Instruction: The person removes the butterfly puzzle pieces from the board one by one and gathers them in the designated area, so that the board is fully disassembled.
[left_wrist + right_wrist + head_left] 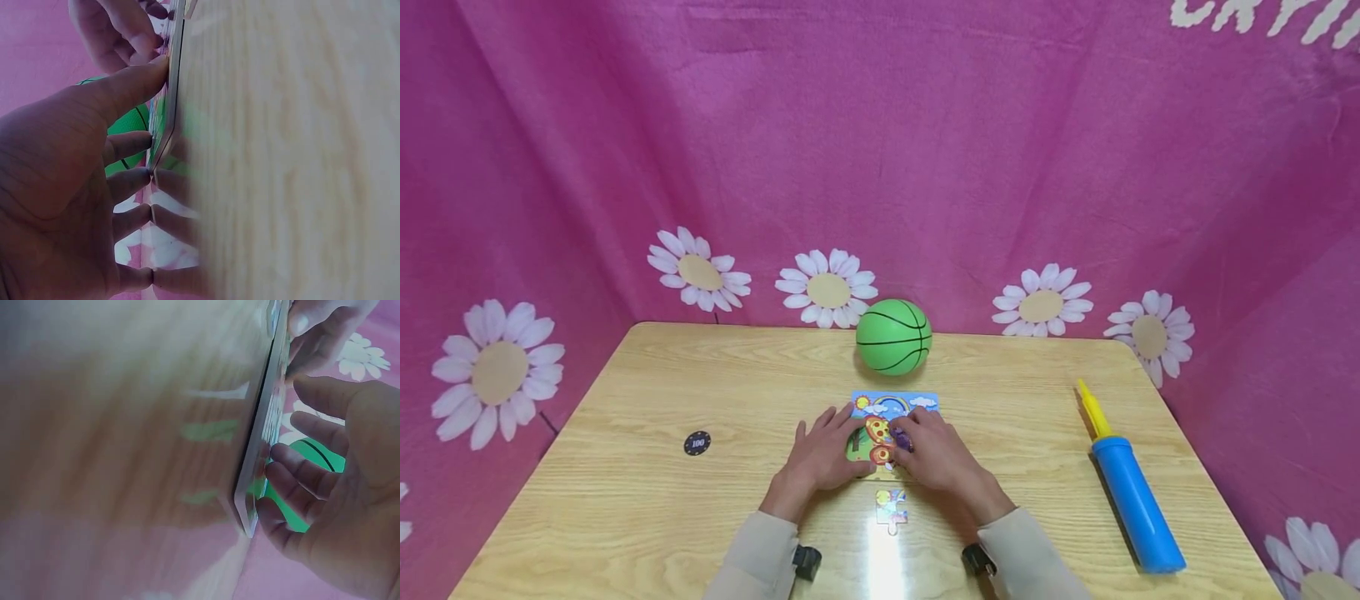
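A colourful jigsaw puzzle (891, 402) with a printed rainbow, sun and clouds lies flat on the table, partly hidden under both hands. My left hand (826, 454) rests at its left side. In the left wrist view the thumb (134, 87) lies on the puzzle's edge, while the other fingers reach down to the puzzle and tabletop. From the right, my right hand (942, 452) spreads over the puzzle, its fingertips (280, 452) at the printed face with nothing visibly gripped. A loose jigsaw piece (891, 507) lies just nearer to me, between the forearms.
A green ball with black lines (893, 337) sits behind the puzzle. To the left on the wooden table (625, 500) lies a black chip marked 100 (697, 442). A blue hand pump (1138, 504) with a yellow nozzle lies at the right. Pink flowered cloth (880, 167) surrounds the table.
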`<state>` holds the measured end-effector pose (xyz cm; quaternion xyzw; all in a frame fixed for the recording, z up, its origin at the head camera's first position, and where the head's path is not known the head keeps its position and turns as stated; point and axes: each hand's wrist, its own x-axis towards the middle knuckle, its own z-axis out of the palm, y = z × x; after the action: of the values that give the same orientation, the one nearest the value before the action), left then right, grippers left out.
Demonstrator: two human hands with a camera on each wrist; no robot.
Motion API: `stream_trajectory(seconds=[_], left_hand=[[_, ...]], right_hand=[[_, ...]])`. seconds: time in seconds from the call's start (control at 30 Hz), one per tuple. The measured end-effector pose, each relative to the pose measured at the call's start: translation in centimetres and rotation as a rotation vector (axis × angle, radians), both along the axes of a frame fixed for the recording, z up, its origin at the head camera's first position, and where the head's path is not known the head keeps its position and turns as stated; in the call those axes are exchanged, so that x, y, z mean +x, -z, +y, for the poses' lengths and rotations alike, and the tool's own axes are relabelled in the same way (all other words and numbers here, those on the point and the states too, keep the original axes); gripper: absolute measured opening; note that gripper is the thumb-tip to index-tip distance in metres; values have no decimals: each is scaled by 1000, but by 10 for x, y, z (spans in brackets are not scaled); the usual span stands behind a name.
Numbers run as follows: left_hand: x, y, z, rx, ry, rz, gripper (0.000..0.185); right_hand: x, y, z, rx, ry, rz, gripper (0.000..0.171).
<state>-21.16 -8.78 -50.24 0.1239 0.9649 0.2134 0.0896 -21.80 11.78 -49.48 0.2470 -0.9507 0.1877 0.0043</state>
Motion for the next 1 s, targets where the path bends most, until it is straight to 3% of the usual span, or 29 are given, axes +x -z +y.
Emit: stream_trajectory(seconds=[0.23, 0.77, 1.0], left_hand=[[0, 1, 0, -5, 1, 3, 69], [-1, 1, -1, -11, 13, 24, 68], [-2, 2, -1, -7, 10, 18, 68]], right_hand=[[-17, 3, -8, 119, -10, -2, 39], [-33, 4, -26, 215, 68, -43, 41], [-42, 4, -32, 191, 96, -88, 38]])
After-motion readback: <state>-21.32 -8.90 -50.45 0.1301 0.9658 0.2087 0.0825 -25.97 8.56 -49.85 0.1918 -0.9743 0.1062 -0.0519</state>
